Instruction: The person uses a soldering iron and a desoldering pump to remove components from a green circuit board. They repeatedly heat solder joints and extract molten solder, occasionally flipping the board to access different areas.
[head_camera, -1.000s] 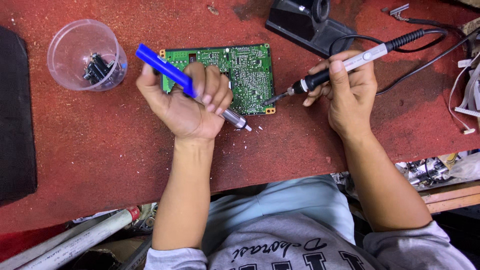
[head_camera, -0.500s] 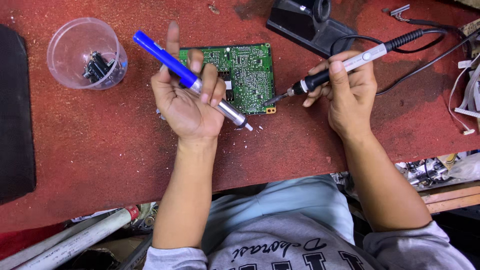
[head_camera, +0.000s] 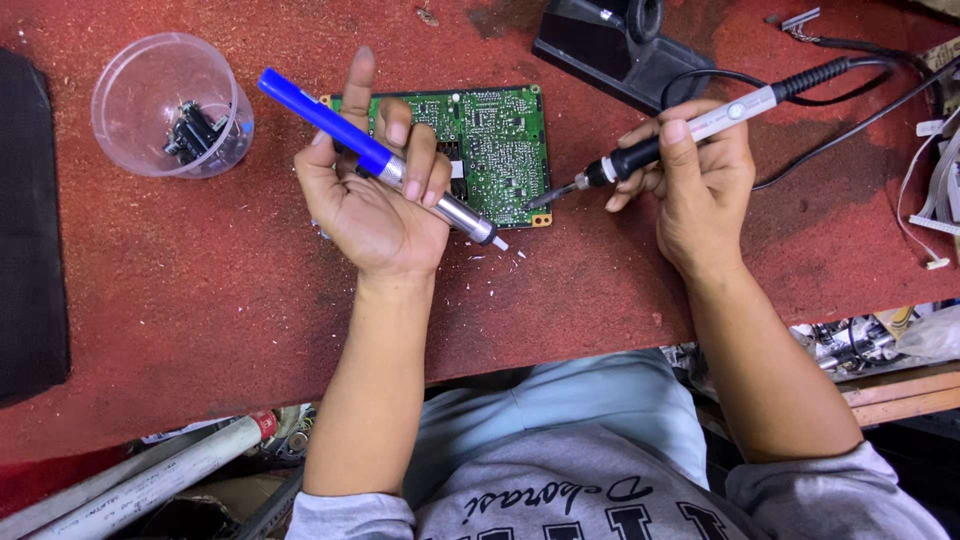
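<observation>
A green circuit board (head_camera: 495, 140) lies on the red worktop (head_camera: 200, 280). My left hand (head_camera: 375, 205), palm up, holds a blue and silver desoldering pump (head_camera: 380, 160) across its fingers, with the index finger stretched out and the pump's white tip near the board's lower right corner. My right hand (head_camera: 700, 185) grips a soldering iron (head_camera: 680, 135) by its black and white handle. The iron's tip touches the lower right edge of the board.
A clear plastic cup (head_camera: 170, 105) with small dark parts stands at the upper left. A black iron stand (head_camera: 620, 50) sits beyond the board, cables (head_camera: 860, 110) run right, a black slab (head_camera: 30, 230) lies far left, and a white pipe (head_camera: 150, 480) lies below the table edge.
My left hand has shifted right and its fingers have loosened and spread around the pump, the index finger now straight. The right hand and iron have stayed still.
</observation>
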